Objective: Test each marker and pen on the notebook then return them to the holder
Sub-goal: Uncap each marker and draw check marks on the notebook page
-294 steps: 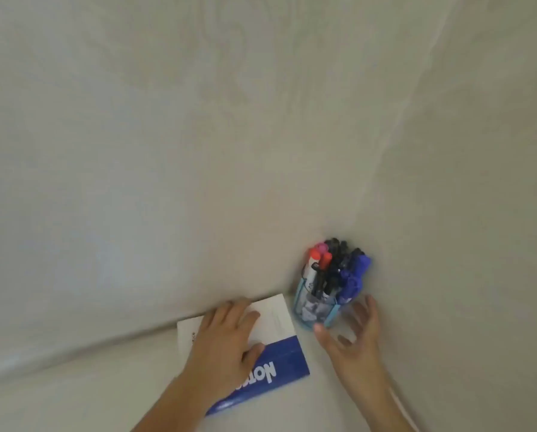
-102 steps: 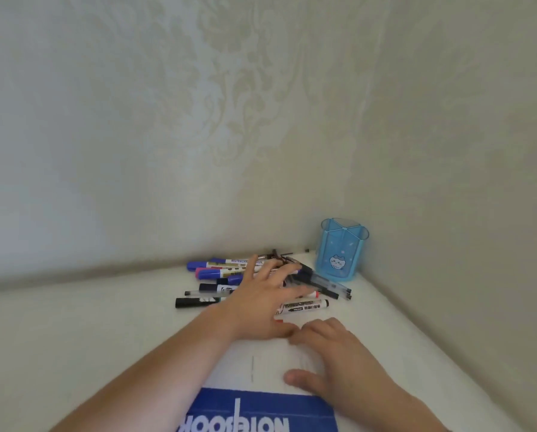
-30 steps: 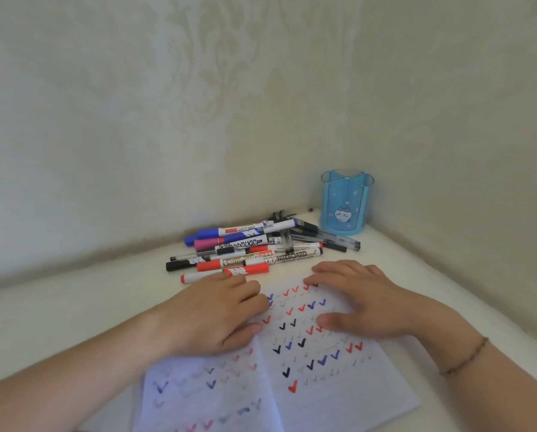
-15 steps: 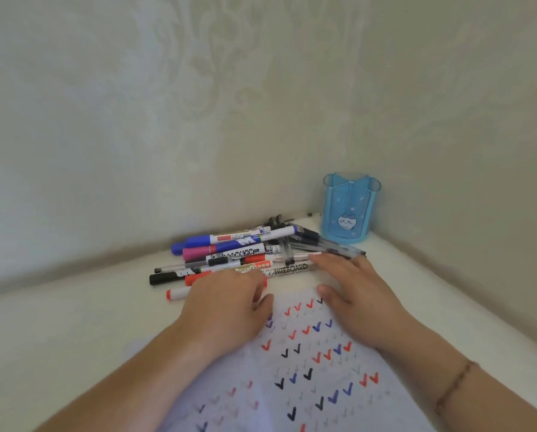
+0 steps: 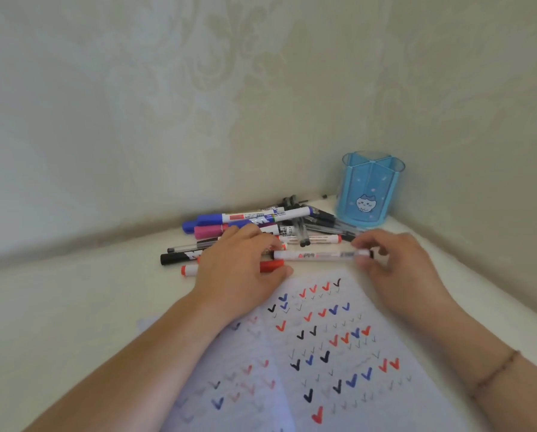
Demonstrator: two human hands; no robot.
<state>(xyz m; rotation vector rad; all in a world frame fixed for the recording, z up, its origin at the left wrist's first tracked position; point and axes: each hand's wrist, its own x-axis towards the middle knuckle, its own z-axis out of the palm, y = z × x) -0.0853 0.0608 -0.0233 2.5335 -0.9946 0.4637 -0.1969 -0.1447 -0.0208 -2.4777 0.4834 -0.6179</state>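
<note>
Both hands, left and right, pinch one white marker above the open notebook. Loose markers crowd the bench behind it, beside the blue holder.

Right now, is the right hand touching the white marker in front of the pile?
Touching. The head view shows the right hand pinching the white marker at its dark end.

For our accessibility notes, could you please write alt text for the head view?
Both hands, left hand and right hand, hold a white marker above an open notebook of tick marks; a marker pile and an empty blue holder lie behind.
</note>
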